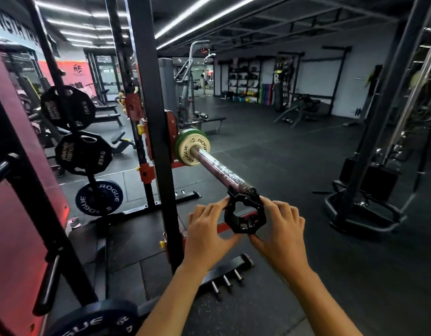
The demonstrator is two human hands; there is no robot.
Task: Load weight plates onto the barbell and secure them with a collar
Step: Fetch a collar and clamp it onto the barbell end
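Where the black rubber floor (294,166) spreads across the gym, a black upright of the squat rack (151,117) rises at centre left, carrying the barbell. To the left of it, black plates hang on storage pegs: two twelve-sided plates (83,154) marked 25 kg, and below them a round plate (99,198) lettered ROGUE. A further dark plate (95,321) lies at the lower left edge, partly cut off. The barbell sleeve (221,170) projects from the rack toward the viewer, its metal surface shiny and mottled. Two small plates sit at the inner end of the sleeve, against the rack: a green plate (181,144) behind, and a cream plate (192,151) lettered ROGUE in front of it, the two touching. The rest of the sleeve is bare. At the outer tip of the sleeve is the black collar (244,214), a ring with faceted edges; its upper edge meets the sleeve end, and its opening faces the viewer. Whether the collar has begun to pass over the tip cannot be told. The left hand (209,229) holds the collar's left side, fingers (219,204) curled against the rim and thumb below. The right hand (280,226) holds the right side, fingers arched over the top and thumb pinching the lower edge. On the floor beneath the forearms lies a black bar with short metal pegs (226,280).
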